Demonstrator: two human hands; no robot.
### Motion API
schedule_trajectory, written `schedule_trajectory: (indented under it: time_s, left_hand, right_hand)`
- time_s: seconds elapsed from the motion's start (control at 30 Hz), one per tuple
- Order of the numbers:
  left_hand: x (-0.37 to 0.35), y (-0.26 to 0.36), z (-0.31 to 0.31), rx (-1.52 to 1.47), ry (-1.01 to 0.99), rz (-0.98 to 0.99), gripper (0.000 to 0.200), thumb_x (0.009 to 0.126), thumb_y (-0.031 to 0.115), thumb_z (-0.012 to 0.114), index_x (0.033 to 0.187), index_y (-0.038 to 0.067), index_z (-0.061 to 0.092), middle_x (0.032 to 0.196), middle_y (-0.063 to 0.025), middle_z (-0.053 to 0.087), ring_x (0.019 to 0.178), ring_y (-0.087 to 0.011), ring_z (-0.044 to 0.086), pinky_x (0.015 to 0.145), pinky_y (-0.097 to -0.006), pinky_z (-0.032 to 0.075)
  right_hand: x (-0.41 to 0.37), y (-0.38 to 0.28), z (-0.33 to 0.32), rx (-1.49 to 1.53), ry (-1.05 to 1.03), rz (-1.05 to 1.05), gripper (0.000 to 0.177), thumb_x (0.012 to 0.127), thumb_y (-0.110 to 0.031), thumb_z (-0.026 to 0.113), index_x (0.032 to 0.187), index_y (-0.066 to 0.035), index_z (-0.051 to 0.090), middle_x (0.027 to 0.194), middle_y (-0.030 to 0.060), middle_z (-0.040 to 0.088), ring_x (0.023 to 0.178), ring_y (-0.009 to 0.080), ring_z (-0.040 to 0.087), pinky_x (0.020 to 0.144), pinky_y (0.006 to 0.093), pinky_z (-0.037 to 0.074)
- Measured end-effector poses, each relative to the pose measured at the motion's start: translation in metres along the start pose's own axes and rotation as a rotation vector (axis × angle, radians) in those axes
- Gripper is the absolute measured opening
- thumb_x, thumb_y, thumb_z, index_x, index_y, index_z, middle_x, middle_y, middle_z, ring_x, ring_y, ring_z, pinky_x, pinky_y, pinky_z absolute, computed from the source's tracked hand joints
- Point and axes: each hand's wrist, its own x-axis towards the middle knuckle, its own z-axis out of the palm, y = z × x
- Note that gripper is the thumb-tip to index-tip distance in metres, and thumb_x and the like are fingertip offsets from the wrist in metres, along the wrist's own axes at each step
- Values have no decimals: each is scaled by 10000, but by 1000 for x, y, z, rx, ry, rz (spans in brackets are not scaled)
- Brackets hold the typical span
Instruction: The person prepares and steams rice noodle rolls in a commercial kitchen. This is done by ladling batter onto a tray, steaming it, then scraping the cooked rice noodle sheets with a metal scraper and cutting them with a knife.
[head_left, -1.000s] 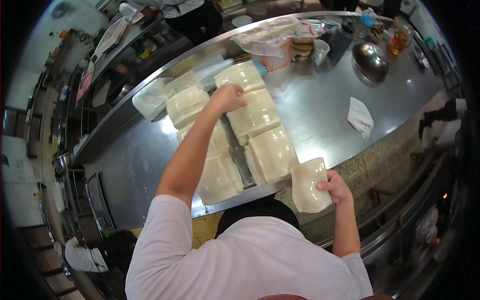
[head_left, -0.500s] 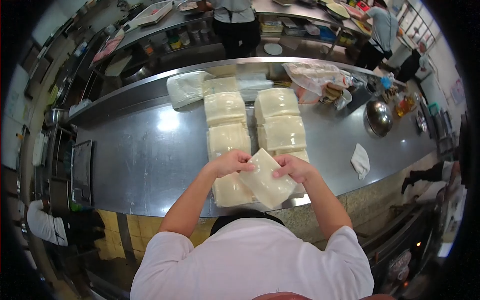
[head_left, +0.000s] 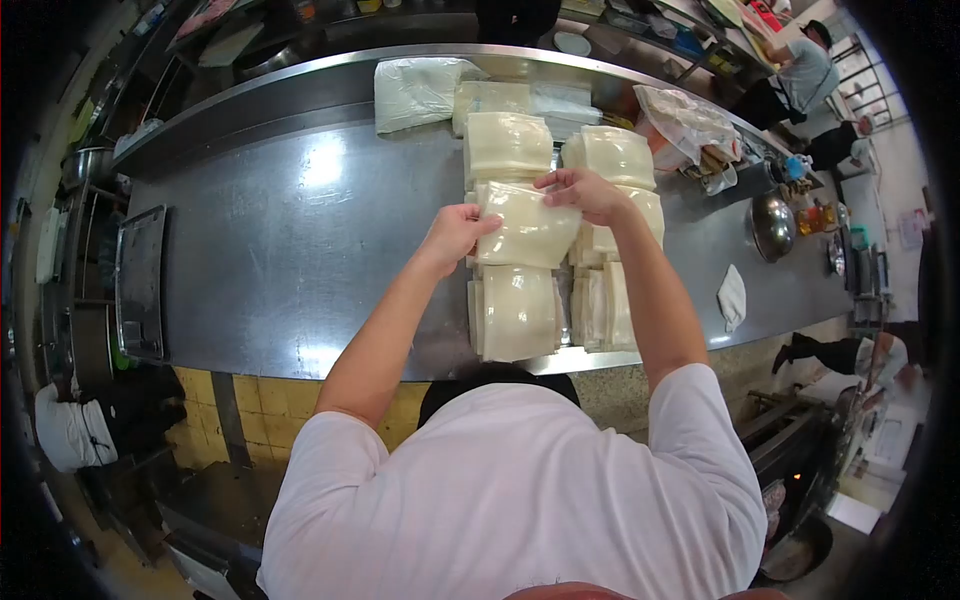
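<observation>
A pale, floppy packet of dough sheets (head_left: 527, 232) is held up between both hands over the steel counter (head_left: 290, 260). My left hand (head_left: 455, 232) grips its left edge and my right hand (head_left: 578, 190) grips its top right corner. Under it lie two rows of the same pale packets (head_left: 512, 315), running from the near edge to the far side, with the far ones (head_left: 507, 145) stacked.
A white bag (head_left: 415, 90) lies at the far edge. To the right are a crumpled plastic bag (head_left: 685, 120), a metal bowl (head_left: 772, 225) and a white cloth (head_left: 732, 296). A dark tray (head_left: 140, 282) sits at left. People work beyond the counter and at right.
My right hand brought a packet from the counter's near edge; my left hand left the far stacks and joined it. Both hands have carried it farther out over the rows.
</observation>
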Motion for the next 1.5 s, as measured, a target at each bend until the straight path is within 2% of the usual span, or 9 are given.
schedule_trajectory:
  time_s: [0.07, 0.23, 0.3, 0.5, 0.67, 0.87, 1.17, 1.23, 1.5]
  left_hand:
    - [21, -23, -16, 101, 83, 47, 194, 935, 188, 735, 972, -1, 713, 849, -33, 710, 653, -98, 613, 543, -276, 460]
    - [13, -22, -16, 13, 82, 21, 186, 937, 180, 730, 977, 0, 706, 856, -50, 702, 678, -97, 602, 558, -280, 467]
    - [14, -19, -17, 82, 51, -6, 217, 966, 174, 695, 1073, -15, 693, 989, -80, 728, 840, -147, 701, 697, -305, 574]
    - [7, -8, -7, 88, 120, -13, 228, 961, 188, 704, 1076, -7, 691, 1000, -85, 731, 837, -158, 710, 685, -309, 578]
    - [11, -11, -7, 92, 149, -24, 230, 958, 184, 704, 1085, -7, 689, 1006, -94, 734, 849, -172, 721, 679, -321, 580]
    - [9, -13, -2, 50, 186, 56, 156, 919, 153, 736, 991, 18, 707, 858, -48, 711, 705, -119, 659, 580, -284, 511]
    - [4, 5, -1, 73, 232, 77, 214, 928, 161, 737, 1045, -15, 701, 940, -75, 733, 745, -125, 669, 590, -288, 511]
    - [10, 2, -2, 185, 244, 15, 286, 958, 169, 709, 1148, -38, 656, 992, -108, 732, 843, -182, 717, 704, -336, 587]
    - [6, -4, -1, 150, 255, 28, 245, 944, 162, 715, 1092, -29, 678, 970, -101, 731, 811, -162, 699, 672, -318, 564]
  right_hand:
    - [16, 20, 0, -10, 116, -44, 342, 859, -1, 722, 1197, 7, 668, 1008, 81, 714, 907, 178, 690, 796, 332, 567]
    - [9, 60, 11, 145, 501, -68, 225, 898, -117, 741, 1093, -23, 680, 965, 80, 695, 814, 178, 661, 697, 303, 525]
    - [-2, 74, 15, 206, 436, -44, 219, 908, -132, 738, 1088, -20, 679, 962, 82, 697, 820, 181, 666, 703, 314, 531]
    - [-24, 76, 34, 461, 324, 30, 238, 937, -168, 725, 1080, 15, 676, 985, 103, 711, 842, 201, 686, 746, 365, 560]
    - [-31, 69, 48, 150, 350, -153, 299, 905, -72, 731, 1166, 58, 665, 1072, 126, 723, 920, 191, 690, 815, 339, 555]
    - [-30, 69, 47, 269, 332, -242, 273, 896, -39, 727, 1144, 66, 679, 1075, 115, 727, 924, 177, 690, 831, 328, 551]
    - [-34, 34, 47, 132, 355, -149, 235, 922, -56, 713, 1111, 80, 685, 1026, 124, 735, 882, 178, 691, 803, 330, 550]
    - [-14, 52, 39, 123, 358, -138, 233, 920, -58, 715, 1104, 83, 683, 1018, 124, 732, 870, 177, 687, 797, 330, 548]
    - [-21, 50, 38, 153, 372, -187, 231, 913, -76, 727, 1090, 68, 688, 976, 104, 723, 817, 168, 662, 738, 320, 529]
